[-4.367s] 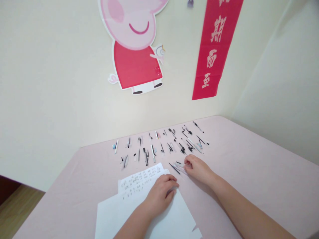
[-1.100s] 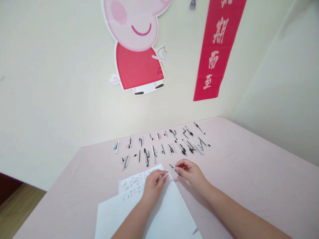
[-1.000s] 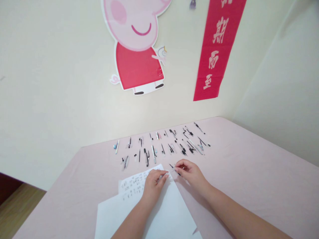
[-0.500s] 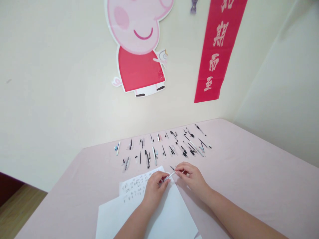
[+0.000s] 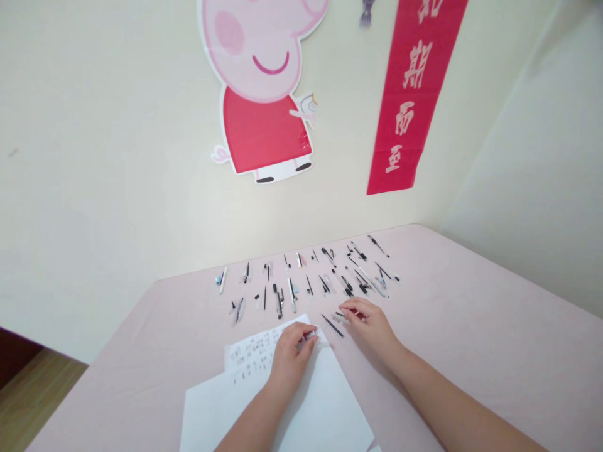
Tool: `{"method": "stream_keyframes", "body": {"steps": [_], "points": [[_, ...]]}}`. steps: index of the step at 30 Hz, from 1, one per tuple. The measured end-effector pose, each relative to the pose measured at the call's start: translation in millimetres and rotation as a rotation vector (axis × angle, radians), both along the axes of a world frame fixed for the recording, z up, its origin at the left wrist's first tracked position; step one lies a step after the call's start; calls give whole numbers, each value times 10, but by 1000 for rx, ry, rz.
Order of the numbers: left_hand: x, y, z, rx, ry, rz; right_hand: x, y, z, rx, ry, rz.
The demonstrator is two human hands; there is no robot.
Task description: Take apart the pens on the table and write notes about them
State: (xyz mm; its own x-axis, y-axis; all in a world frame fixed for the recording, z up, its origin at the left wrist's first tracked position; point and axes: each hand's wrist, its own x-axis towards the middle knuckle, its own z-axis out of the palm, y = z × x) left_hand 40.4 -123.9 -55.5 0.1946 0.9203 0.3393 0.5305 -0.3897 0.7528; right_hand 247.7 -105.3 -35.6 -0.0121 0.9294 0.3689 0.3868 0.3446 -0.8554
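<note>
My left hand (image 5: 292, 351) is closed in a pinch on a pale, partly see-through pen part (image 5: 309, 336), above the top corner of the paper. Most of that part is hidden by the fingers. To the right, my right hand (image 5: 370, 323) has its thumb and fingers drawn together just over the table; a bit of something white shows between them, too small to name. Right by its fingertips is a short dark and clear pen piece (image 5: 341, 316). A thin black pen refill (image 5: 332, 325) lies on the cloth between both hands.
Beyond my hands, several taken-apart pens (image 5: 292, 295) lie in two rough rows on the pink tablecloth (image 5: 471, 326). White paper (image 5: 325, 402) and a handwritten sheet (image 5: 254, 344) lie under my left hand. A wall (image 5: 141, 207) stands behind the table.
My right hand has moved right, away from my left hand; the thin white piece no longer spans the two. The whole black refill now shows. My left hand has hardly moved.
</note>
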Motion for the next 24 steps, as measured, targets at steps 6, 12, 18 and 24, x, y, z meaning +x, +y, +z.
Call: {"method": "stream_keyframes", "body": {"steps": [6, 12, 18, 24], "points": [[-10, 8, -7, -25, -22, 32, 144, 184, -250, -56, -150, -67], [-10, 12, -24, -35, -27, 41, 167, 206, -306, -105, -256, -63], [-7, 15, -5, -34, -39, 48, 171, 210, -335, -134, -316, -51], [-6, 8, 5, -36, -61, 48, 145, 147, -237, -134, -387, -39]]}}
